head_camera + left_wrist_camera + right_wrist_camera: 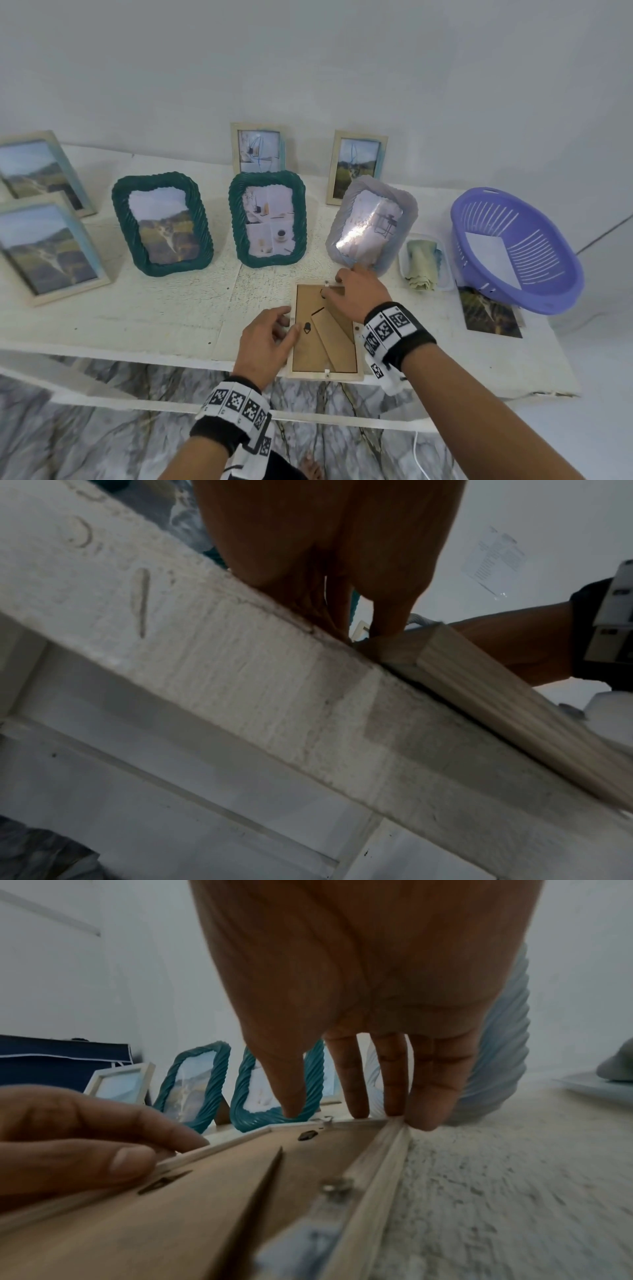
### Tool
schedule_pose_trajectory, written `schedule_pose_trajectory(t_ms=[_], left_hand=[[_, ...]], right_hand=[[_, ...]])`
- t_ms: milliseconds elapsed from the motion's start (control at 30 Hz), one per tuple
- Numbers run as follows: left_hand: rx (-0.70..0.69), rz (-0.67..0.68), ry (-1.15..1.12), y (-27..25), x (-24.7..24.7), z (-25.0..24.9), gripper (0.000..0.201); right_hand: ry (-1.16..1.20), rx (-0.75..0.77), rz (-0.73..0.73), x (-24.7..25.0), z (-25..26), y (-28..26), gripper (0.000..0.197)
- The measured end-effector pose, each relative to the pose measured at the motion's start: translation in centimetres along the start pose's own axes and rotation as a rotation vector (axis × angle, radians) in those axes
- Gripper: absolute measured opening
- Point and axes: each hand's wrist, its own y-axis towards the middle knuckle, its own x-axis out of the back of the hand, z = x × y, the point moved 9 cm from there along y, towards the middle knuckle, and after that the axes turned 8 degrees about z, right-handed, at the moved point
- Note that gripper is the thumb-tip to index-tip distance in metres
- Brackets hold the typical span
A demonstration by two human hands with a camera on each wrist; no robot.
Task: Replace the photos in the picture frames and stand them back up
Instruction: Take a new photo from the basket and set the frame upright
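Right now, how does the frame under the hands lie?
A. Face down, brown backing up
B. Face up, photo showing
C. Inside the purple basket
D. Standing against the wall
A: the frame lies flat on the table, brown backing and folded stand up, both hands on its edges.

Our left hand at the corner of a pale frame on the table edge

From top centre our left hand [329, 547] reaches down, fingertips [387, 626] touching the corner of the pale wooden frame [479, 685], which runs toward the lower right along the white, rough table edge [240, 669]. At right we see our other forearm [514, 647] with a black wristband [589, 631]; a paper sheet [493, 561] shows upper right.
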Motion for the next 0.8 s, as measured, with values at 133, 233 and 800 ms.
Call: schedule_pose_trajectory(t_ms=[133, 233, 800], left_hand=[[-0.007, -0.004, 0.006, 0.1, 0.2, 0.0, 0.033], [-0.017, 0.006, 0.025, 0.1, 0.2, -0.1, 0.033], [0.014, 0.011, -0.039, 0.7, 0.6, 0.6, 0.032]], right_hand=[[-0.059, 0.011, 0.010, -0.4, 0.2, 1.4, 0.042], [-0.069, 0.020, 0.015, -0.6, 0.3, 1.9, 0.037], [0.103, 0.004, -0.025, 1.0, -1.6, 2.4, 0.020]])
